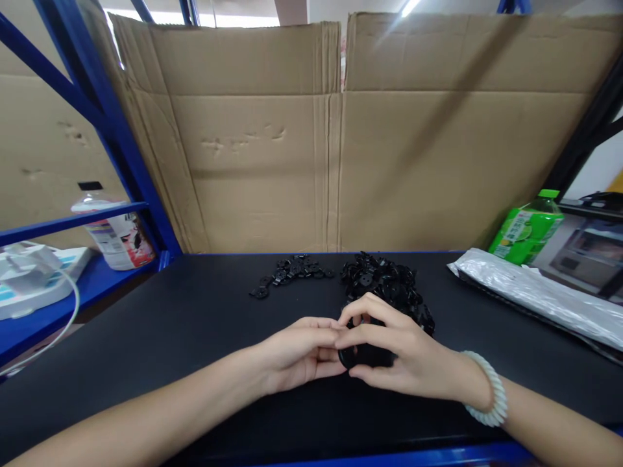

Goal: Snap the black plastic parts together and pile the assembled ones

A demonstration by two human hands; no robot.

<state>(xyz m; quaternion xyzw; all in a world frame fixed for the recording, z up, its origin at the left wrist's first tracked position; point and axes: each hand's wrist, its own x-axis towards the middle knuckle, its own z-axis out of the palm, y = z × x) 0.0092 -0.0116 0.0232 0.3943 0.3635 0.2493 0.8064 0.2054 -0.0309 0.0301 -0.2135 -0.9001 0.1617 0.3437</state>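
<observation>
Both hands meet near the middle of the black table, fingertips together around a small round black plastic part. My left hand grips it from the left, its fingers curled behind and partly hidden. From the right, my right hand pinches the same part between thumb and fingers; a pale coiled band circles that wrist. Just behind my right hand rises a large pile of black plastic parts. Farther left lies a smaller, flatter group of similar black parts.
Cardboard panels stand along the table's back edge. On the left are a blue metal frame, a bottle and a white power strip with a cable. A silver plastic package and a green bottle lie at right.
</observation>
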